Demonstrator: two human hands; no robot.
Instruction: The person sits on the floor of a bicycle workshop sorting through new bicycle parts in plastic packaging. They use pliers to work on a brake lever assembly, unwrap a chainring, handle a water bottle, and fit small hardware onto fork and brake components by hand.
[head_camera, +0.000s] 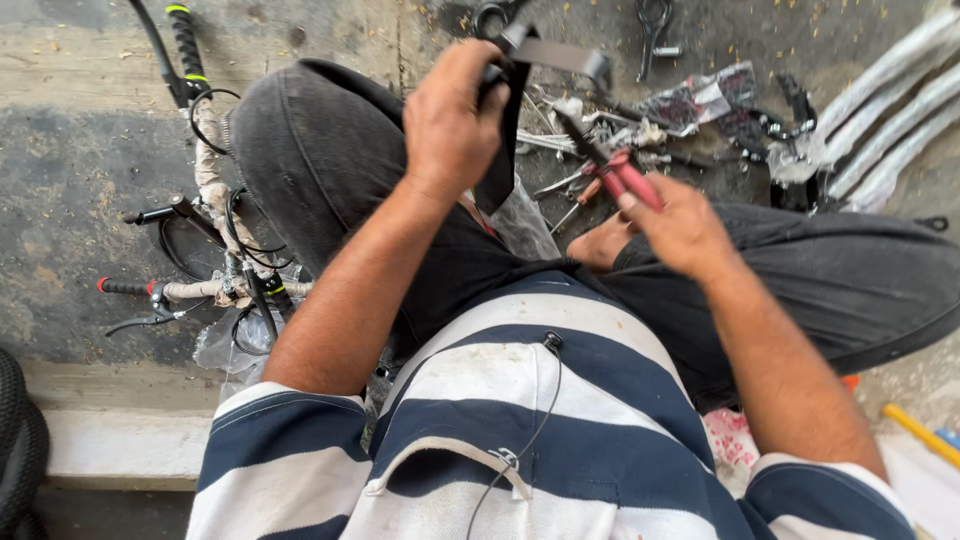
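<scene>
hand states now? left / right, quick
Left hand: closed around a black strap-like part.
Right hand: closed on red-handled pliers.

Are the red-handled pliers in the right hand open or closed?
Cannot tell. The right hand grips the red-handled pliers, but motion blur hides how the jaws stand.

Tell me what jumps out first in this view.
Centre frame, the left hand grips a black strap raised over the knee, while the right hand holds red-handled pliers beside it. Bicycle handlebars lie on the floor at left, and scattered tools clutter the ground ahead.
</scene>
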